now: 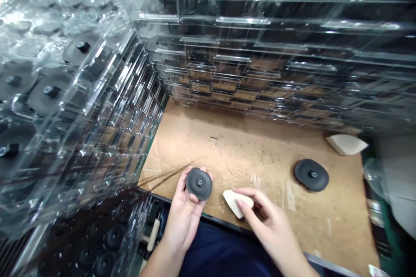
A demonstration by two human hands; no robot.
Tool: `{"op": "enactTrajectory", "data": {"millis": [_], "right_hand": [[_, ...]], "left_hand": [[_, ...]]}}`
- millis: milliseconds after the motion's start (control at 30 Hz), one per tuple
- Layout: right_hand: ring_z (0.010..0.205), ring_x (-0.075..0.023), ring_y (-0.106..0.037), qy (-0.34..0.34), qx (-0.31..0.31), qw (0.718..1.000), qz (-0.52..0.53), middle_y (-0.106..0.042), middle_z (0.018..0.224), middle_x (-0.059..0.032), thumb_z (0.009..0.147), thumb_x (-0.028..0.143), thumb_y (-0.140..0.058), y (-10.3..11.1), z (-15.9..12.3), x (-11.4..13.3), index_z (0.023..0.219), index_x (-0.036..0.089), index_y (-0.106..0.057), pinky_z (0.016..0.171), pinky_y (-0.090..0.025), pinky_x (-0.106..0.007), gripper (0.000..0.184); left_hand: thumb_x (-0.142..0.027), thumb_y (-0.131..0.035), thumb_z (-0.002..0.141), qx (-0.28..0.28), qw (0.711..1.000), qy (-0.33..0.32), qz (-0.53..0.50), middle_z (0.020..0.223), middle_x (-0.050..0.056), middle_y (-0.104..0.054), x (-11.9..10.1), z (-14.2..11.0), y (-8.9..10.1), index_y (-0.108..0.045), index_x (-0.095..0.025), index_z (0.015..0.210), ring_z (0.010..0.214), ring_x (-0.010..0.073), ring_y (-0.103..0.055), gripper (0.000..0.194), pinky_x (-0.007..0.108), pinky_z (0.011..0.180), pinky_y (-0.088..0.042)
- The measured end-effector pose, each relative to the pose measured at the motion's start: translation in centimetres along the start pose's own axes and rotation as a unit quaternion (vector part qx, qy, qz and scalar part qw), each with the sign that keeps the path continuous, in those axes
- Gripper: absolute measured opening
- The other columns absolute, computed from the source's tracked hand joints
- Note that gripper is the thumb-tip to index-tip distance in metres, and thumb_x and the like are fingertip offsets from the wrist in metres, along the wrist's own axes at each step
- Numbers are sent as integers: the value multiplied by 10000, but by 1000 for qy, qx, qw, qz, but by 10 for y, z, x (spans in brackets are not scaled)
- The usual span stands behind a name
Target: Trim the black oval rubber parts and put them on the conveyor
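Note:
My left hand [186, 214] is closed around a dark grey rounded disc [199, 183] with a small raised stub at its centre, held face up over the table's near edge. Pinched between thumb and fingers of my right hand [263, 214] is a cream wedge-shaped block [234, 201], just right of the disc and apart from it. A second dark disc [311, 175] of the same kind lies on the cardboard to the right, its stub upward. What the cream block is made of I cannot tell.
Brown cardboard [240, 143] covers the work surface. Tall stacks of clear plastic trays [247, 60] wall off the back, and more trays [107, 108] stand at left, holding dark discs. Another cream block [347, 144] sits at the far right corner.

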State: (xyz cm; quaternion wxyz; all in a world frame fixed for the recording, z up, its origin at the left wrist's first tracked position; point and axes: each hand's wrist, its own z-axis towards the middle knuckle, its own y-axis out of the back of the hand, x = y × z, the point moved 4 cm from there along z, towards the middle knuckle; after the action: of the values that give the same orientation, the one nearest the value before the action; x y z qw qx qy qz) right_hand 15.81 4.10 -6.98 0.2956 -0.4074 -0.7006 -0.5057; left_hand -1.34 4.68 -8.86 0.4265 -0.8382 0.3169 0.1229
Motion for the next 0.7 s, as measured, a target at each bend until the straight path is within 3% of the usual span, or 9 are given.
{"op": "enactTrajectory", "data": {"millis": [333, 700], "right_hand": [[705, -170, -633, 12, -16, 1000, -13, -678, 879, -49, 854, 345, -462, -9, -6, -5, 922, 205, -607, 571, -500, -243, 212], [519, -116, -583, 75, -35, 996, -33, -681, 810, -33, 849, 281, -474, -11, -2, -7, 933, 186, -614, 504, -481, -219, 188]], "left_hand": [[-296, -787, 540, 84, 996, 37, 18, 1124, 30, -654, 0, -2, 11, -617, -349, 1005, 1060, 256, -585, 498, 462, 1026, -300], [-325, -797, 495, 143, 988, 45, 18, 1037, -12, -698, -8, -20, -17, -666, -399, 920, 1023, 243, -607, 450, 421, 953, -386]]}}
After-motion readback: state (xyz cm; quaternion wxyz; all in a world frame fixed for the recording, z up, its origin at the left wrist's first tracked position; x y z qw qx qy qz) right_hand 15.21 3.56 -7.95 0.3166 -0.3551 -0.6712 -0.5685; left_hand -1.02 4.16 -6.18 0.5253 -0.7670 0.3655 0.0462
